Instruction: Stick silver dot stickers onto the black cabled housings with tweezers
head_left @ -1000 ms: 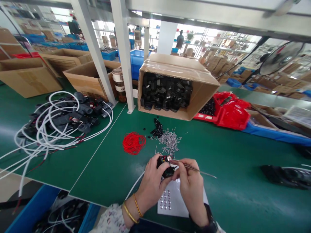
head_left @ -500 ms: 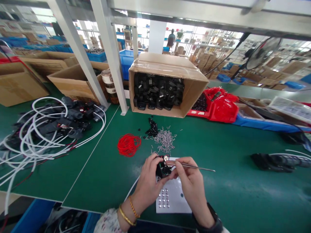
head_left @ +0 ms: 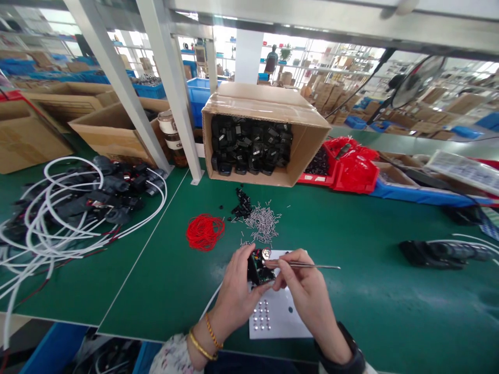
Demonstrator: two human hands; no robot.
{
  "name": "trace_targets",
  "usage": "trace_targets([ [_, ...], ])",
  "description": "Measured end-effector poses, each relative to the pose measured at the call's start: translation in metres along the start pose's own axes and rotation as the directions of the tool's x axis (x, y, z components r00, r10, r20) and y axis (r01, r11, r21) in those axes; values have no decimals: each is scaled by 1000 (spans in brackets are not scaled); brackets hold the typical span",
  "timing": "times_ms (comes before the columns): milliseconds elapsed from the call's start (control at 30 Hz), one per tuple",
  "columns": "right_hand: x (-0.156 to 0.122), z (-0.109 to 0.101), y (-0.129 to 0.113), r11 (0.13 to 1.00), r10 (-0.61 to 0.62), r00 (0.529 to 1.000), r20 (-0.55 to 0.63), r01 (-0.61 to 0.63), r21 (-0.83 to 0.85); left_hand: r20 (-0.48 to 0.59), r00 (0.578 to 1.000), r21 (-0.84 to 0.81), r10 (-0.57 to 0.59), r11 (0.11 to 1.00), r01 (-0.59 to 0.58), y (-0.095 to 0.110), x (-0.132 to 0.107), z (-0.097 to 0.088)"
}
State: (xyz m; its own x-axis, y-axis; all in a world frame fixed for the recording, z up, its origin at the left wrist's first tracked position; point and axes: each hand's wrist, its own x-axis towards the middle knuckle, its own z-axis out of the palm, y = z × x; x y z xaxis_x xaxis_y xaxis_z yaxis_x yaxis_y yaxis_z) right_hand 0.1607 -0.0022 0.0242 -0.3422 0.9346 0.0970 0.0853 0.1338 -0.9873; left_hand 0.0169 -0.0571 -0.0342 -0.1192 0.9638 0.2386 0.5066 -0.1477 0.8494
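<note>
My left hand (head_left: 237,291) is closed around a small black component (head_left: 257,266) with a round silver disc at its top, held just above the green table (head_left: 351,291). My right hand (head_left: 307,293) pinches metal tweezers (head_left: 307,266), whose tips touch the top of the component. Under both hands lies a white sheet (head_left: 278,317) carrying several small shiny discs. A white cable (head_left: 212,306) runs out from below my left hand.
A heap of small metal pins (head_left: 262,223), black bits (head_left: 241,203) and a coil of red wire (head_left: 205,231) lie just beyond my hands. Behind stands a cardboard box (head_left: 265,132) on its side, full of black parts. White cables (head_left: 58,213) with black housings are at the left; red bins (head_left: 351,169) at the right.
The view has shifted slightly, so the whole scene slid left. My hands keep the same grip on the component and tweezers, with the tweezer tips still at the component's top.
</note>
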Motion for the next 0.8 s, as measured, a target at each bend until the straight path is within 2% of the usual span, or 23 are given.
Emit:
trace_targets([
  [100,3,-6,-3,999,38,996,82,-41,31,50,999,-19,2,1000,-1,1,3,-3],
  [167,3,-7,-2,999,42,996,83,-43,19,79,997,-30,-6,1000,9,3,6,-4],
  [233,0,-6,2,998,-5,1000,20,6,-57,90,996,-29,-19,999,22,6,10,-4],
  [300,-5,-2,8,982,-107,991,-78,93,-167,69,997,-10,-31,999,31,9,13,-1],
  [400,-12,5,19,931,-255,951,-174,193,-310,8,1000,47,-25,999,25,11,14,6],
  [500,-16,10,28,893,-319,925,-207,220,-394,-31,1000,98,3,995,0,11,14,11],
  [667,-21,16,27,893,-304,919,-252,183,-410,-48,996,190,74,980,-64,5,10,13],
  [800,-23,23,24,902,-255,933,-254,135,-410,-66,968,333,241,920,-206,-11,11,10],
])
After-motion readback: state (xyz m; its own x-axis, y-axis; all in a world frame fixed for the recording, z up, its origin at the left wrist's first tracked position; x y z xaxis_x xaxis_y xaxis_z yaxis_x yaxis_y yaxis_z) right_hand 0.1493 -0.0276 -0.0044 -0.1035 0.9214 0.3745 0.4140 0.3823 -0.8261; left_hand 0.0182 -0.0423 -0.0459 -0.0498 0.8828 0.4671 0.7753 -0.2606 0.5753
